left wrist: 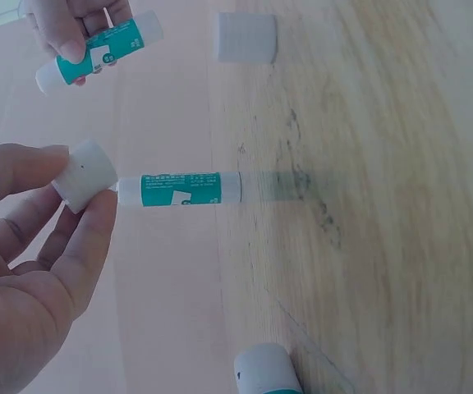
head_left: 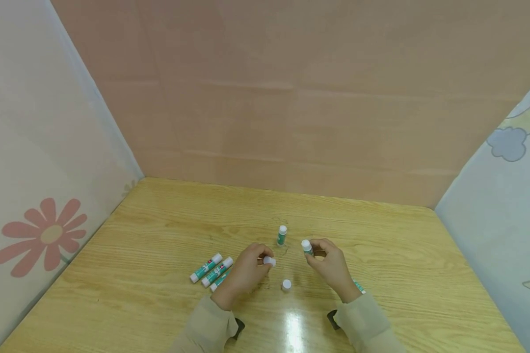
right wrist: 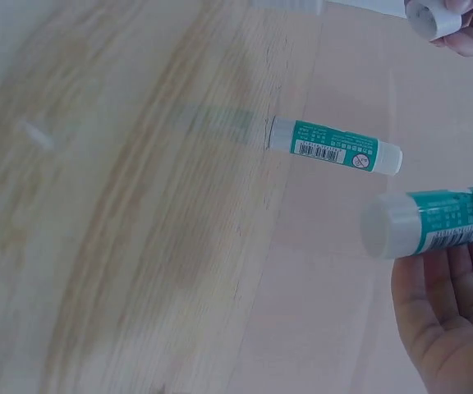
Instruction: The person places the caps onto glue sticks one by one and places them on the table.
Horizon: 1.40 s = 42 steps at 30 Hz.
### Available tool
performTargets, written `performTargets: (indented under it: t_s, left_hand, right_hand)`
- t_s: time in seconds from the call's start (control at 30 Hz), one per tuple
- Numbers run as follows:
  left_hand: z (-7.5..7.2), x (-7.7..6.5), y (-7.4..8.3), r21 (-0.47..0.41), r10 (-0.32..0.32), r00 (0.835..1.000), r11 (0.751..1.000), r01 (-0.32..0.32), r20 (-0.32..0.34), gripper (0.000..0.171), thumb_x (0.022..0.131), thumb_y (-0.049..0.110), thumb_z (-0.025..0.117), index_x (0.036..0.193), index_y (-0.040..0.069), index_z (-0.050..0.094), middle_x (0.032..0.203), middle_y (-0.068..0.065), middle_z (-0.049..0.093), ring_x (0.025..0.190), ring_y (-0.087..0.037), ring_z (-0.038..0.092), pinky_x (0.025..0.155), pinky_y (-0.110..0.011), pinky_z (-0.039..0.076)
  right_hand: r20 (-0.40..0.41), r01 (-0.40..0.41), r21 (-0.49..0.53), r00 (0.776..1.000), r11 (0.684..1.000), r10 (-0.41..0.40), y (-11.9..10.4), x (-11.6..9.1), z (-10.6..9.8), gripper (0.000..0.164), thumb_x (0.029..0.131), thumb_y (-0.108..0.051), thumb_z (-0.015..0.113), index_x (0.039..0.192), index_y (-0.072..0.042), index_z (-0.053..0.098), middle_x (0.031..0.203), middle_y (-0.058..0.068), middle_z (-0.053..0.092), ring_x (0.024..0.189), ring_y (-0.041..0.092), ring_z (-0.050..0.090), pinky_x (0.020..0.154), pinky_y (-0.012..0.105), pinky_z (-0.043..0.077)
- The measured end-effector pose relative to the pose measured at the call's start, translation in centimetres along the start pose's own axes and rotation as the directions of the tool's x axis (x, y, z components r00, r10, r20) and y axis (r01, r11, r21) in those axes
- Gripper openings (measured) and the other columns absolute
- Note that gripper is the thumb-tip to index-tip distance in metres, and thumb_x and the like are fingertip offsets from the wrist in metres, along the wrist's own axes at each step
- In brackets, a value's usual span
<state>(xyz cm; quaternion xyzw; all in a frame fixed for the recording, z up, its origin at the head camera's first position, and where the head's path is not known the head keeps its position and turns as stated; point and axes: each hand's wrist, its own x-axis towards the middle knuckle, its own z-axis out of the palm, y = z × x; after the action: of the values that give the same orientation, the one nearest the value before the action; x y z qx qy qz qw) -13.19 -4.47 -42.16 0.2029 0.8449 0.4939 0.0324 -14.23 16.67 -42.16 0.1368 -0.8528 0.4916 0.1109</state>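
Observation:
My left hand (head_left: 250,268) pinches a loose white glue stick cap (left wrist: 86,175) between thumb and fingers. Upright in my right hand (head_left: 332,264) is a green-and-white glue stick (right wrist: 450,220), gripped around its label and raised above the table. Another glue stick (head_left: 281,236) stands on the table beyond and between the two hands. Closer to me, a second white cap (head_left: 286,285) sits on the wood. Beside my left hand lie several more glue sticks (head_left: 205,268), the nearest partly hidden by that hand.
The wooden table (head_left: 150,235) meets a plain pinkish back panel (head_left: 291,122). Printed side panels (head_left: 39,162) flank it left and right. Part of another green-labelled glue stick (head_left: 358,286) shows past my right wrist, which hides the rest.

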Motion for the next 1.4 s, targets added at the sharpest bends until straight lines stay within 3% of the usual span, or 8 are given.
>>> performTargets:
  t_s: [0.37, 0.67, 0.97, 1.2, 1.4]
  left_hand:
    - [0.12, -0.1, 0.01, -0.056, 0.071, 0.997, 0.996, -0.072, -0.026, 0.012, 0.081, -0.002, 0.056, 0.093, 0.0, 0.054, 0.093, -0.004, 0.048, 0.084, -0.018, 0.053, 0.073, -0.021, 0.046]
    - [0.07, -0.02, 0.21, -0.101, 0.047, 0.999, 0.994, -0.049, -0.024, 0.012, 0.082, 0.001, 0.056, 0.093, 0.002, 0.055, 0.094, -0.003, 0.049, 0.088, -0.018, 0.051, 0.077, -0.021, 0.044]
    - [0.02, -0.07, 0.48, -0.155, 0.032, 0.999, 0.987, -0.037, -0.037, 0.015, 0.081, 0.002, 0.057, 0.096, -0.001, 0.054, 0.094, -0.004, 0.049, 0.089, -0.019, 0.051, 0.076, -0.022, 0.045]
    - [0.08, -0.06, 0.45, -0.207, 0.019, 0.999, 0.978, -0.025, -0.03, 0.016, 0.082, 0.003, 0.056, 0.096, -0.003, 0.052, 0.096, -0.007, 0.048, 0.09, -0.021, 0.053, 0.074, -0.022, 0.046]
    - [0.2, -0.07, 0.49, -0.238, 0.003, 1.0, 0.971, -0.01, -0.03, 0.016, 0.082, 0.005, 0.057, 0.096, 0.0, 0.054, 0.098, -0.008, 0.049, 0.091, -0.02, 0.053, 0.076, -0.022, 0.045]
  right_hand:
    - [0.017, -0.005, -0.036, 1.0, 0.999, 0.005, -0.36, -0.3, 0.22, 0.022, 0.071, 0.006, 0.064, 0.092, 0.001, 0.059, 0.088, 0.004, 0.054, 0.08, 0.02, 0.054, 0.074, 0.037, 0.046]
    - [0.016, 0.051, -0.072, 0.999, 0.996, -0.05, -0.31, -0.46, 0.35, 0.024, 0.067, 0.009, 0.065, 0.089, 0.001, 0.059, 0.083, 0.002, 0.053, 0.076, 0.017, 0.053, 0.07, 0.037, 0.047]
    - [0.024, 0.084, -0.093, 0.996, 0.992, -0.082, -0.46, -0.59, 0.6, 0.023, 0.066, 0.009, 0.065, 0.085, -0.003, 0.058, 0.081, -0.001, 0.051, 0.074, 0.015, 0.051, 0.067, 0.029, 0.047]
    - [0.062, 0.055, -0.124, 0.997, 0.991, -0.048, -0.73, -0.86, 0.76, 0.024, 0.067, 0.007, 0.066, 0.085, -0.006, 0.057, 0.08, -0.004, 0.048, 0.075, 0.014, 0.05, 0.067, 0.027, 0.046]
    - [0.086, 0.075, -0.123, 0.994, 0.99, -0.064, -0.96, -0.95, 0.83, 0.024, 0.067, 0.006, 0.065, 0.085, -0.005, 0.057, 0.08, -0.005, 0.048, 0.074, 0.014, 0.05, 0.065, 0.026, 0.046]
